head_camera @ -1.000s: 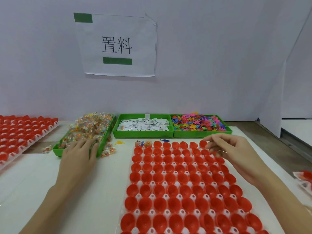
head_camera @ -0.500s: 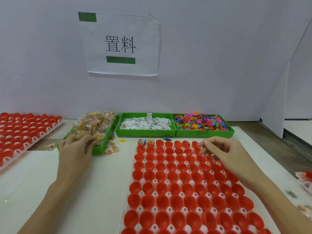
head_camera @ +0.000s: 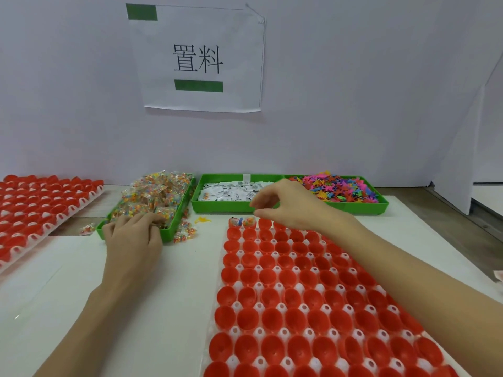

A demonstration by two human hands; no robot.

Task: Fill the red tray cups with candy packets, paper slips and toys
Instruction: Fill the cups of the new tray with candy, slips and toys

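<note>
Red cups, green bins, white bench

The tray of cups (head_camera: 307,300) is showing glossy red bowls on white; a second tray (head_camera: 40,208) at left is repeating it. Three bright green bins are holding clear candy packets (head_camera: 155,194) speckled orange, yellow and green, white paper slips (head_camera: 234,190) with black print, and toys (head_camera: 340,187) mixing pink, purple, orange, blue. The wall sign (head_camera: 198,58) is showing black characters and green bars on white.

wall sign (head_camera: 198,58) | black characters "置料" | paper slips' print unreadable
</note>
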